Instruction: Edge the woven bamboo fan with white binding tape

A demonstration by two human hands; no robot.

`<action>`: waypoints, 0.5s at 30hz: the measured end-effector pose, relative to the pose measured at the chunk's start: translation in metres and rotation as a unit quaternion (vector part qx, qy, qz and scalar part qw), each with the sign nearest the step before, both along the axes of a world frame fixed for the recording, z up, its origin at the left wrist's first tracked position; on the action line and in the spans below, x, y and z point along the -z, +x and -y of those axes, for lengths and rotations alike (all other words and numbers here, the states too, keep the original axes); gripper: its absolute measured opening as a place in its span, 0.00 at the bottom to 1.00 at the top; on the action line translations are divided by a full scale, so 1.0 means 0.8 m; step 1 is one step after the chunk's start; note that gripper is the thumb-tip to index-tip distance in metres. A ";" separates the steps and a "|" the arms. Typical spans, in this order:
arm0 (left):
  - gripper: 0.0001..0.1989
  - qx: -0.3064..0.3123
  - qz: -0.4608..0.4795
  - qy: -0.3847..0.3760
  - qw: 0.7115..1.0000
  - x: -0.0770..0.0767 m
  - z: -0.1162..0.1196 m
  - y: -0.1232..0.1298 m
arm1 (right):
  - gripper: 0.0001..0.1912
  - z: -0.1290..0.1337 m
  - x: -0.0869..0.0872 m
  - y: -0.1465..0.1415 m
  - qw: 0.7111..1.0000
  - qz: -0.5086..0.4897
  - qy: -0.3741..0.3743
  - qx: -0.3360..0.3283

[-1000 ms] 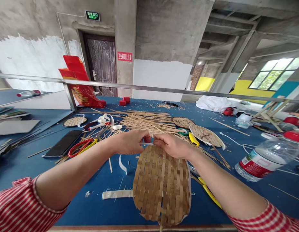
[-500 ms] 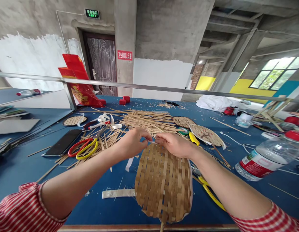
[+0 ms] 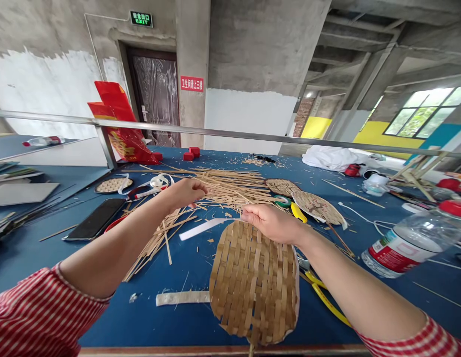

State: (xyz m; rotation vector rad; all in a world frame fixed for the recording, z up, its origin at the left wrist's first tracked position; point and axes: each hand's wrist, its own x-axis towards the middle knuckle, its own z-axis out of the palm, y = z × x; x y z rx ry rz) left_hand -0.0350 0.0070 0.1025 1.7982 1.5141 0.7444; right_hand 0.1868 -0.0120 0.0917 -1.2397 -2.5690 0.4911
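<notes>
A woven fan of brown strips, with a short handle at the bottom, stands in front of me near the table's front edge. My right hand pinches a white strip at the fan's top edge; the strip's loose end sticks out to the left. My left hand is raised above the thin bamboo strips, away from the fan. Its fingers are curled, and whether anything is between them is hidden. Another pale strip lies left of the fan. White edging runs down the fan's right side.
A black phone and partly hidden red-handled scissors lie left. Yellow-handled pliers lie under my right forearm. A water bottle is at the right. Beyond are a green tape roll, a painted fan and a metal rail.
My left hand has let go of the white strip and moved up and left, over the scissors. The strip's end now hangs free to the left. My right hand stays at the fan's top.
</notes>
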 end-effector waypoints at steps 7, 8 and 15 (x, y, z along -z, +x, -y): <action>0.13 0.142 -0.158 0.234 0.949 0.032 0.056 0.024 | 0.13 -0.001 0.004 0.002 1.000 -0.012 -0.004 0.010; 0.14 0.137 -0.160 0.238 0.948 0.042 0.059 0.029 | 0.14 -0.001 0.004 0.001 1.000 -0.005 -0.002 0.011; 0.07 0.101 -0.040 0.256 0.961 0.067 0.046 0.047 | 0.14 -0.001 0.004 0.001 1.000 0.002 -0.004 0.011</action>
